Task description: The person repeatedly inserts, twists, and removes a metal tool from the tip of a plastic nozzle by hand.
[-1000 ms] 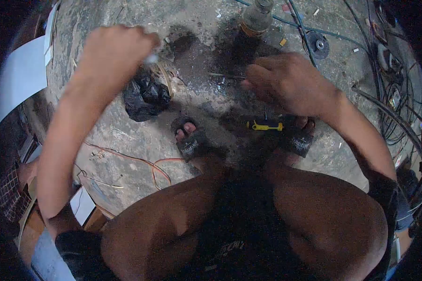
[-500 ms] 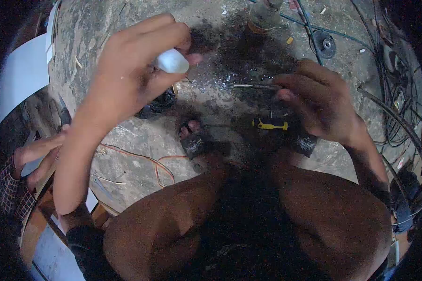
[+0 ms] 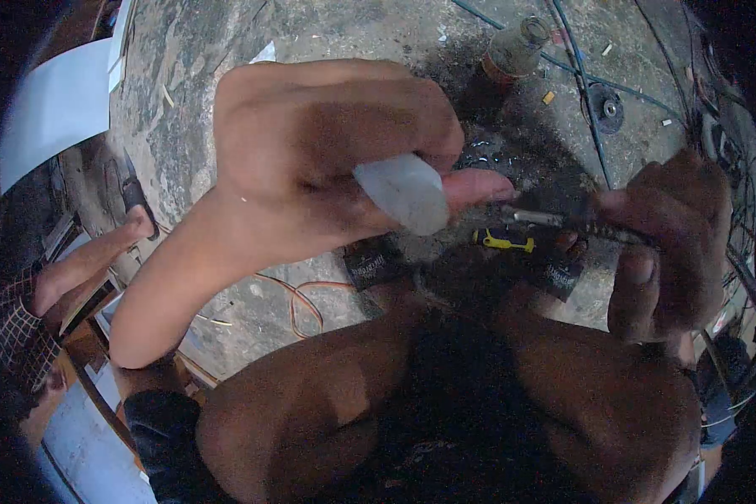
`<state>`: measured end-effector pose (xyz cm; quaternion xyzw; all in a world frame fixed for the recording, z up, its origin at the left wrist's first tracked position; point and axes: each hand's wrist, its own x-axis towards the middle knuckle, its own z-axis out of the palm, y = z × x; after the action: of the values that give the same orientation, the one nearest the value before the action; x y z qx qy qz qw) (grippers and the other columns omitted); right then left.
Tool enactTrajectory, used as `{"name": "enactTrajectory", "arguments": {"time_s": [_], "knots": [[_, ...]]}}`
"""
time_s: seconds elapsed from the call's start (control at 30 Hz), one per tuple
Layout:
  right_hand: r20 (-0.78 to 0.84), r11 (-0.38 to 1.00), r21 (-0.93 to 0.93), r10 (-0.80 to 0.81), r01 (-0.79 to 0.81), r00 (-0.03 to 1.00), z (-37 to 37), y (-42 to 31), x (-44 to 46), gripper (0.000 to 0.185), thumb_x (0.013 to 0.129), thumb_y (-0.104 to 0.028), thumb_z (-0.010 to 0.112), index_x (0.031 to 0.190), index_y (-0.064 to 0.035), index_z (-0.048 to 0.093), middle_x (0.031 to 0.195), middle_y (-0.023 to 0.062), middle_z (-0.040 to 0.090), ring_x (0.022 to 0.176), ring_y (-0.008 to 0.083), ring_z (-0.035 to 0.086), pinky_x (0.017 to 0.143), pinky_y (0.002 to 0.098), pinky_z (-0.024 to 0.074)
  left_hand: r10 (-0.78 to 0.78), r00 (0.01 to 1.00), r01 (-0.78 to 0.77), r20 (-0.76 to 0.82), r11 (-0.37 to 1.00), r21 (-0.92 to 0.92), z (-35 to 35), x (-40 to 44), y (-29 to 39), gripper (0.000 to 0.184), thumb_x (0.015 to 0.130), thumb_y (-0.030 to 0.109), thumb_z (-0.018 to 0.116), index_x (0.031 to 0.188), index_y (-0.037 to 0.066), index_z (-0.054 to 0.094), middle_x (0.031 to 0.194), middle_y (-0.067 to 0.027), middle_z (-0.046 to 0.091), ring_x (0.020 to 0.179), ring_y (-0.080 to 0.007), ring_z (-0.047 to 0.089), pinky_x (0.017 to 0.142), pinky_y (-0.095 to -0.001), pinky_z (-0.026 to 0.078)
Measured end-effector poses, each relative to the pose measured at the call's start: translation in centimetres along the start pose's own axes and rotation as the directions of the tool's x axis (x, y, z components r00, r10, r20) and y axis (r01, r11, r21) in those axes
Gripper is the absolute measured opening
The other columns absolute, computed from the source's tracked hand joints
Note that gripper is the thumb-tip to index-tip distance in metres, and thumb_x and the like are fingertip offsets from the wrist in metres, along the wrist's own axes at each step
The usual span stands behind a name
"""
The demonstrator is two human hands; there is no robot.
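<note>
My left hand (image 3: 336,151) is closed around a whitish, translucent piece with a rounded end (image 3: 407,195), its exact kind unclear. The thumb sticks out to the right, close to the tip of a slim metal rod (image 3: 575,223). My right hand (image 3: 676,244) pinches that rod, which has a pale shiny tip and a dark, ridged part near the fingers. A small gap appears to separate thumb and tip, though depth is hard to judge. Below the rod, a yellow plastic piece with a dark end (image 3: 504,241) lies on the floor between my feet.
A glass bottle (image 3: 517,52) stands on the stained concrete floor (image 3: 202,109). Near it are a round disc (image 3: 605,107) and a blue-green hose (image 3: 592,109). An orange cable (image 3: 294,302) loops at left, dark cables tangle at right. Another person's leg (image 3: 88,265) shows at left.
My left hand has come right and nearer the camera with the whitish piece. My right hand has shifted right and down, bringing the rod with it. The view has also shifted slightly.
</note>
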<state>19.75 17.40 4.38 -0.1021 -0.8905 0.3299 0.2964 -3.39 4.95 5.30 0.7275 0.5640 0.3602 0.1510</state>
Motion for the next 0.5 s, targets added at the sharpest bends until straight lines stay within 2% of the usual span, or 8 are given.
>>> {"name": "enactTrajectory", "arguments": {"time_s": [0.2,0.5], "knots": [[-0.085,1.000,-0.016,0.016,-0.017,0.996,1.2,-1.0,-0.5,0.022,0.076,-0.022,0.064,0.086,-0.0025,0.070,0.067,0.0078,0.056,0.058,0.0193,0.046,0.053,0.0322,0.0357,-0.078,0.997,0.077,0.024,0.996,0.033,0.0,-0.4,0.7,0.032,0.061,0.023,0.090,0.060,0.012,0.061,0.056,0.0000,0.057,0.051,-0.0137,0.056,0.047,-0.0257,0.044],[-0.134,1.000,-0.008,0.024,-0.025,0.991,1.7,-1.4,-1.0,0.023,0.072,-0.023,0.064,0.083,-0.0032,0.067,0.066,0.0077,0.054,0.057,0.0201,0.047,0.051,0.0328,0.0365,-0.138,0.985,0.135,0.105,0.990,0.037,-0.1,-0.4,1.2,0.028,0.063,0.027,0.085,0.063,0.012,0.061,0.057,-0.0024,0.056,0.053,-0.0193,0.058,0.048,-0.0301,0.045]]}}
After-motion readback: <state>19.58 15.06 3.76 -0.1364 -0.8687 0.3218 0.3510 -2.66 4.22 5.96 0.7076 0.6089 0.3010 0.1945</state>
